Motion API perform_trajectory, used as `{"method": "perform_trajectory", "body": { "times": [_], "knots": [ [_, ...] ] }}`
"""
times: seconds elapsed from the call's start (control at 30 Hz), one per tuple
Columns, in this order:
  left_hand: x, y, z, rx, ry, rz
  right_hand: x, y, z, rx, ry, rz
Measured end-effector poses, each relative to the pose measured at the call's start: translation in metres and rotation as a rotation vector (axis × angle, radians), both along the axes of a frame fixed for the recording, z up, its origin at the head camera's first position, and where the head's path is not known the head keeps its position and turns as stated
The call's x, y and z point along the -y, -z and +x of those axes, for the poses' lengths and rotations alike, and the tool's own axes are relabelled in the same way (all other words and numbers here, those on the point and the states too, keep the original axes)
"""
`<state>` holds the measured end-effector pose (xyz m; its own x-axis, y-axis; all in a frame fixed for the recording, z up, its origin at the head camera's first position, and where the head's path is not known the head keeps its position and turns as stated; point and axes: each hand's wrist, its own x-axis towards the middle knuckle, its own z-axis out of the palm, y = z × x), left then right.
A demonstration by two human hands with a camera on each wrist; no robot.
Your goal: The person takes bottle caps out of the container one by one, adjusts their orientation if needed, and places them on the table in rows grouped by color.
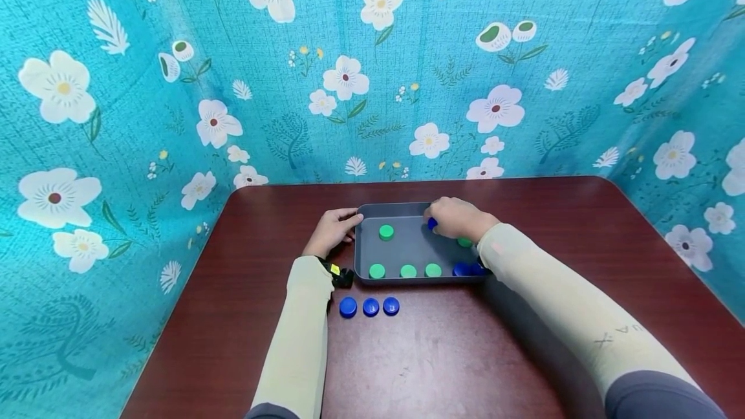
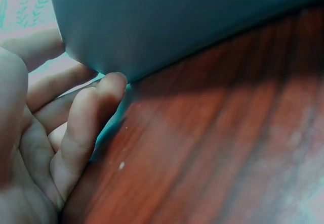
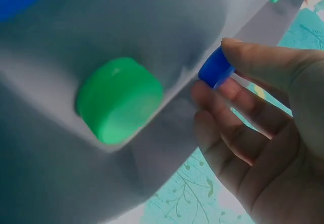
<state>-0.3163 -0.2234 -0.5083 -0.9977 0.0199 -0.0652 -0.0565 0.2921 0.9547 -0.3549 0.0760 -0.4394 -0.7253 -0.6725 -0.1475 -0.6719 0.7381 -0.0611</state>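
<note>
My right hand (image 1: 456, 217) is over the back right of a grey tray (image 1: 407, 247). Between thumb and fingertips it pinches a blue bottle cap (image 3: 216, 68), tilted on edge in the right wrist view. At the tray's left side, my left hand (image 1: 332, 231) grips the wall near the back corner, fingers against the outside. Several green bottle caps (image 1: 377, 271) lie inside the tray, one (image 3: 119, 100) close to the right hand. Blue caps (image 1: 462, 269) sit in its front right corner, partly hidden by the right sleeve.
Three blue caps (image 1: 370, 306) lie in a row on the brown table (image 1: 431, 354), in front of the tray. A black strap with a small device (image 1: 343, 275) is on the left wrist. Behind the table hangs a turquoise flowered curtain (image 1: 326, 134).
</note>
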Motion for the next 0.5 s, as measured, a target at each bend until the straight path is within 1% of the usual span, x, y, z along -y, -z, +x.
{"method": "perform_trajectory", "body": {
  "times": [0.3,0.5],
  "knots": [
    [0.001,0.002,-0.001,0.004,-0.004,-0.011,-0.006,-0.012,0.003,-0.027,0.008,-0.034],
    [0.001,0.004,-0.001,0.004,-0.009,-0.016,-0.004,-0.022,0.012,-0.042,0.007,-0.054]
  ]
}}
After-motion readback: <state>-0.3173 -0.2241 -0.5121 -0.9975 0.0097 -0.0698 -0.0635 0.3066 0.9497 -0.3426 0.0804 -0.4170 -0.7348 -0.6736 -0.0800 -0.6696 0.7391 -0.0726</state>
